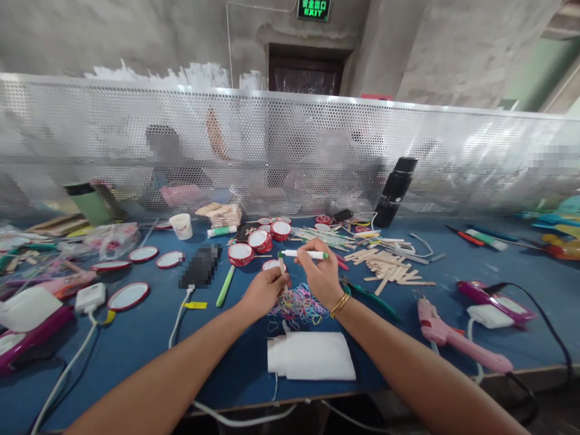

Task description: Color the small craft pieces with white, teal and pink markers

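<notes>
Left hand (pixel 267 291) pinches a wooden stick (pixel 281 266) near-upright above loose rubber bands (pixel 301 307) on the blue table (pixel 235 350). Right hand (pixel 322 275) has fingers closed around a marker (pixel 293 254), its tip at the stick's upper end.

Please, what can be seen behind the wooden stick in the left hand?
A red-rimmed disc shows partly; what the stick and left hand cover cannot be seen.
</notes>
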Action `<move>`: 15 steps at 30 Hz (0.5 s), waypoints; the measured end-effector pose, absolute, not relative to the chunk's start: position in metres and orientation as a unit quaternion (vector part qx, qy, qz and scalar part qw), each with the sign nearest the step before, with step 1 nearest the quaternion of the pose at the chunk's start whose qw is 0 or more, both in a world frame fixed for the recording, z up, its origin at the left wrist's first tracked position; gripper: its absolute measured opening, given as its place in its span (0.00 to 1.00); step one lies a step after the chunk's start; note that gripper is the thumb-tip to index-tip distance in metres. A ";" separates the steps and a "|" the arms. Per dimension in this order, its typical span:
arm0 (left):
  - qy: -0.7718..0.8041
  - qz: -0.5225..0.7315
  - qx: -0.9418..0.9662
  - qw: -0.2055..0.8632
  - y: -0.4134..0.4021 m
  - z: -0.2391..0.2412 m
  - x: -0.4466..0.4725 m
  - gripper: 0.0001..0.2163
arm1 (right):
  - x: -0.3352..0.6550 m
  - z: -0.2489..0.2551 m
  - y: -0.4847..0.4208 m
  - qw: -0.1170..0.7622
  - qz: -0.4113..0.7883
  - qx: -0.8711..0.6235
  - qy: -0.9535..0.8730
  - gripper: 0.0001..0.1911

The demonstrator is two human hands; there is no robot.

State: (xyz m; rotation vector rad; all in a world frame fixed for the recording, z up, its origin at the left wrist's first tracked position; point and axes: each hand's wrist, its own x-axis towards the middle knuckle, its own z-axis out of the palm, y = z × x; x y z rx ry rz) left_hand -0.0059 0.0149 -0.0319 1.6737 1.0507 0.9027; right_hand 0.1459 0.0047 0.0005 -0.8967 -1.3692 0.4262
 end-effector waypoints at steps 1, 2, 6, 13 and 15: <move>0.427 0.368 0.681 0.466 0.015 -0.031 -0.006 0.18 | 0.146 0.002 0.004 0.666 0.187 -0.395 -0.605 0.08; 0.427 0.369 0.681 0.466 0.015 -0.031 -0.006 0.18 | 0.146 0.002 0.004 0.668 0.185 -0.393 -0.604 0.08; 0.431 0.368 0.680 0.464 0.016 -0.032 -0.006 0.20 | 0.146 0.003 0.004 0.669 0.194 -0.382 -0.607 0.08; 0.429 0.371 0.681 0.464 0.016 -0.033 -0.007 0.20 | 0.147 0.000 0.006 0.669 0.188 -0.386 -0.606 0.08; 0.431 0.372 0.683 0.458 0.016 -0.032 -0.007 0.19 | 0.147 0.000 0.006 0.672 0.191 -0.381 -0.606 0.08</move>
